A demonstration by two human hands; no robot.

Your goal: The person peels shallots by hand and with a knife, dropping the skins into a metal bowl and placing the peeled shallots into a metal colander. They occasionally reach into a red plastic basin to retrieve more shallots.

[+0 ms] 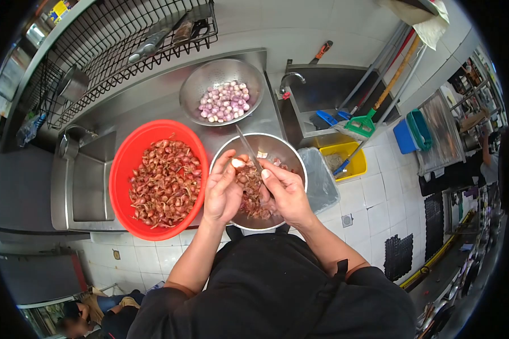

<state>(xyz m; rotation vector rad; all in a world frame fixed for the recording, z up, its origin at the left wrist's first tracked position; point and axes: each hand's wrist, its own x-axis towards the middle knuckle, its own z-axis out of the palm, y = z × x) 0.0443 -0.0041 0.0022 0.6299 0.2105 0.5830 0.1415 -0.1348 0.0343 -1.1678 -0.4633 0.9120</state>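
Between the fingers of my left hand point(223, 195) is a pale peeled shallot point(238, 163). My right hand point(287, 189) grips a knife point(249, 146), its blade pointing up and to the left, close to the shallot. Both hands are over a steel bowl point(301, 164) that holds reddish-brown skins point(254, 206). To the left stands a red tub point(119, 181) full of unpeeled shallots point(167, 183). Behind the bowl, a steel colander point(193, 85) contains peeled purple-white shallots point(225, 101).
A sink point(93, 189) is at the left and a deeper basin with a tap point(291, 79) at the right. A wire rack point(107, 62) hangs above the counter. A yellow bucket point(353, 152), a green brush point(361, 124) and a clear plastic container point(320, 183) are to the right.
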